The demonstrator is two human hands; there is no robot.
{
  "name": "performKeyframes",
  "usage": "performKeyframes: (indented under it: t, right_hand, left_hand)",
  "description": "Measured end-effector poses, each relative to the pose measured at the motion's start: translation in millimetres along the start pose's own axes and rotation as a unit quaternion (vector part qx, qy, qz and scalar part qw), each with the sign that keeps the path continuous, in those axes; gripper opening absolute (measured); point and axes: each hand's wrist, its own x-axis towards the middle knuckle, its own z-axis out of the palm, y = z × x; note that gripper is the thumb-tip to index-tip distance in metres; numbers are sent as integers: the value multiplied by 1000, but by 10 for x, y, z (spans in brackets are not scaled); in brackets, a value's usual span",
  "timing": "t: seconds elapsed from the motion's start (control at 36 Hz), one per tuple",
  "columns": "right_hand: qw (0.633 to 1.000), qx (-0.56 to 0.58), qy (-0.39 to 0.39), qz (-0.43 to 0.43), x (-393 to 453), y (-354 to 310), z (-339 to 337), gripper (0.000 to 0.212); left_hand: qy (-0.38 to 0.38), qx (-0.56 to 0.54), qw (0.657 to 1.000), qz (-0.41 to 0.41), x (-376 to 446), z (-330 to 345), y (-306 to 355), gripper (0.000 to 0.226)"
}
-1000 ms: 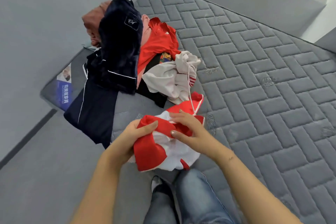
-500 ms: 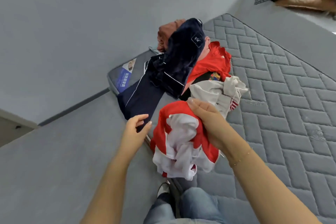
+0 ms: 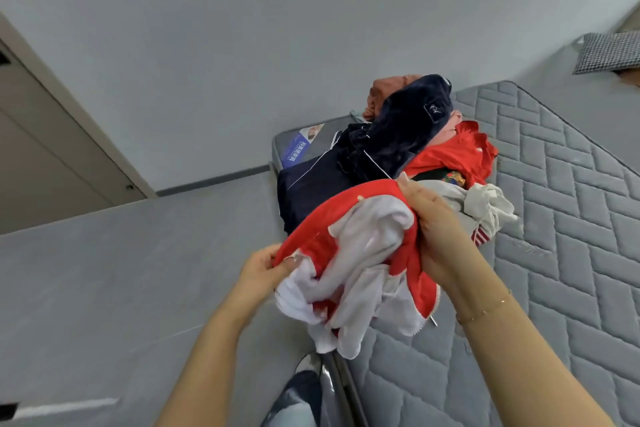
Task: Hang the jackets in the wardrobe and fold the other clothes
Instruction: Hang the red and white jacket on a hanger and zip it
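A bunched red and white jacket (image 3: 363, 253) with a zip edge hangs in the air above the near edge of the mattress. My left hand (image 3: 263, 270) pinches its lower left red hem. My right hand (image 3: 429, 229) grips its upper right side from behind. Beyond it, a pile of clothes (image 3: 415, 149) lies on the mattress corner: a dark navy velvet garment on top, a red garment, a cream one with red stripes and a rust-brown one at the back.
The grey quilted mattress (image 3: 571, 253) stretches to the right. A grey wall rises behind the pile. A beige door (image 3: 52, 156) stands at the left. A checked pillow (image 3: 609, 52) lies at the upper right. My jeans and shoe (image 3: 301, 392) show below.
The jacket has been lifted off the mattress. My left hand let go, then took hold of the hem again. My view has tilted up towards the wall and door.
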Motion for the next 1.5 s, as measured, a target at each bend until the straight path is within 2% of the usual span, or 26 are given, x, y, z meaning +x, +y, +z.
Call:
performKeyframes:
  t: [0.08,0.11,0.19,0.25,0.33,0.39,0.44,0.5,0.58,0.67,0.72,0.78,0.86,0.92,0.97,1.03,1.11,1.14,1.19,1.31,1.39,1.5]
  right_hand:
    - [999,-26,34,-13,-188,36,-95,33]
    - [998,-47,37,-17,-251,79,-122,34]
    - [988,-142,47,-41,-452,219,-156,41]
    - [973,-222,16,-54,-582,294,-158,39]
    - [938,-316,-135,-45,-845,362,-135,24]
    - [889,-376,-262,-18,-1075,397,-60,32]
    - [840,-435,-326,-10,-1259,444,50,47]
    - [824,-454,-338,-37,-1357,493,160,60]
    - [842,-445,-291,-95,-1389,515,329,62]
    - [837,-454,-248,-180,-1338,523,521,40]
    - [829,-434,-272,-223,-1296,528,704,29]
    - [827,-414,-329,-193,-1277,559,944,34]
    - [819,-390,-416,-60,-1305,722,1327,50]
    - [825,-345,-447,12,-1357,891,1593,58]
    - [816,-332,-470,53,-1419,1056,1884,60]
    - [776,-367,-505,86,-1480,1212,2191,65]
    - [682,-449,-567,107,-1626,1437,2666,67]
    - [667,-450,-585,104,-1699,1515,2820,66]
    - [671,-410,-611,96,-1861,1672,3112,66]
    - [731,-269,-614,129,-2269,2051,3700,31]
    - [769,-219,-581,152,-2522,2365,4155,32]
    - [789,-214,-556,147,-2759,2715,4692,41]
  left_hand:
    - [-16,-116,993,5,-486,-125,44,53]
    - [-2,-142,990,20,-644,-120,86,59]
    - [76,-209,973,63,-1070,-48,246,42]
    - [144,-204,965,85,-1309,-19,356,31]
    - [228,-171,951,117,-1670,-50,522,24]
    - [279,-151,940,129,-1873,-85,575,18]
    - [310,-145,930,137,-2040,-87,606,17]
    - [334,-136,921,145,-2186,-96,625,18]
    - [370,-101,909,163,-2454,-182,648,16]
    - [409,-31,896,172,-2810,-349,610,12]
    - [422,23,890,169,-3049,-457,542,17]
    - [445,56,880,159,-3293,-567,468,16]
    - [491,78,854,151,-3673,-750,366,16]
    - [523,84,836,146,-3947,-876,292,14]
    - [555,96,816,134,-4230,-993,208,14]
    - [598,87,786,134,-4539,-1112,126,15]
    - [667,26,728,157,-5041,-1315,15,17]
    - [685,8,709,165,-5195,-1391,-26,19]
    - [706,-27,688,169,-5437,-1549,-132,25]
    - [698,-92,700,122,-5731,-1872,-473,35]
    - [698,-120,701,83,-5905,-2129,-800,31]
    - [677,-155,715,80,-6160,-2415,-1050,35]
